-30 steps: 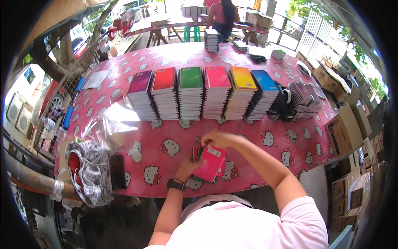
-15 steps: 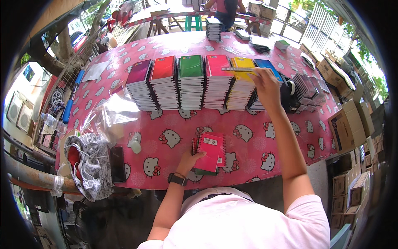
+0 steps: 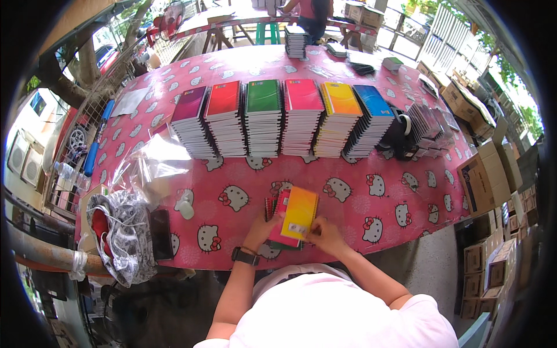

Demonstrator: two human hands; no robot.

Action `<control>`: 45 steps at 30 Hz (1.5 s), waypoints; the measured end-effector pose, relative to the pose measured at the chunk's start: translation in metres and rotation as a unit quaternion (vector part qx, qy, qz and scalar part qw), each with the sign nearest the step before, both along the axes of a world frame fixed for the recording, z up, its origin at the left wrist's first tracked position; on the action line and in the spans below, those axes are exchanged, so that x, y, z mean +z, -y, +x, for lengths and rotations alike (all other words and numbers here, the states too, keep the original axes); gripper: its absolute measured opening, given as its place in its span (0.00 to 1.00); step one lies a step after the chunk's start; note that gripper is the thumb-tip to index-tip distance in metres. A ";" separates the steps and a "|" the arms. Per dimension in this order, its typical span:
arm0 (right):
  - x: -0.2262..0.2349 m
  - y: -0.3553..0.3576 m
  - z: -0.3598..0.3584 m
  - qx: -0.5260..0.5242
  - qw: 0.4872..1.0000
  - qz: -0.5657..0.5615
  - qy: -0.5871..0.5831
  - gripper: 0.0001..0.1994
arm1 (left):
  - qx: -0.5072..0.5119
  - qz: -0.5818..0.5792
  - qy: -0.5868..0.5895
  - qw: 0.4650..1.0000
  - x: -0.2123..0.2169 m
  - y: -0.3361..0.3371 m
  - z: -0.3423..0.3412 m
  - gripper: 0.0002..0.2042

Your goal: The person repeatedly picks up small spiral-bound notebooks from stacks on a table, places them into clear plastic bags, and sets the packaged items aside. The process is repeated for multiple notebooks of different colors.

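Observation:
Close to the table's front edge, my left hand (image 3: 261,232) is closed on a small bundle of spiral notebooks, with a pink notebook (image 3: 282,204) and a bit of green showing. My right hand (image 3: 326,236) pinches the lower right edge of a yellow notebook (image 3: 301,211), which lies tilted over the pink one. Farther back, tall stacks of spiral notebooks stand in a row: purple (image 3: 188,104), red (image 3: 224,98), green (image 3: 263,97), pink (image 3: 303,95), yellow (image 3: 341,100) and blue (image 3: 375,102).
Left of my hands lie a phone (image 3: 162,234), a patterned cloth bag (image 3: 125,232), a small whitish bottle (image 3: 185,209) and clear plastic (image 3: 154,162). On the right are a black item (image 3: 400,139), wrapped packs (image 3: 426,124) and a cardboard box (image 3: 486,177). A person (image 3: 313,17) is at a far table.
My right hand has come back from the yellow stack to the front with a yellow notebook, now laid over the pink one. My left hand still holds the bundle.

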State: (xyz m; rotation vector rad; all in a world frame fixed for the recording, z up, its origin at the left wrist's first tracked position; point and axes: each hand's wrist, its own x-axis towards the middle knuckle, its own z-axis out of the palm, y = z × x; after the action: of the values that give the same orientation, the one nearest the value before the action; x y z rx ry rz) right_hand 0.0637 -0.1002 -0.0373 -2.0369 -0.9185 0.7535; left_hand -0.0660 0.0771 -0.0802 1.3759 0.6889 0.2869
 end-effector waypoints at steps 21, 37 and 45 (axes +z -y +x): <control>0.159 -0.032 0.130 -0.122 0.863 0.291 0.395 0.07 | 0.012 -0.002 0.025 1.000 -0.008 0.001 0.000 0.24; 0.014 -0.073 0.052 0.051 0.965 0.006 0.257 0.27 | 0.021 -0.242 0.015 0.970 -0.024 -0.018 -0.004 0.24; -0.022 -0.041 0.021 -0.155 0.959 0.235 0.041 0.47 | -0.060 -0.005 0.167 0.984 0.023 0.003 0.002 0.35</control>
State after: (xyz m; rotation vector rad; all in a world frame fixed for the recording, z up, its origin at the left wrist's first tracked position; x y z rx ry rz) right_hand 0.0844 -0.0589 -0.0588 -1.7354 -0.7146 0.2485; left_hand -0.0644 0.0738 -0.0575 1.3136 0.3277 0.4066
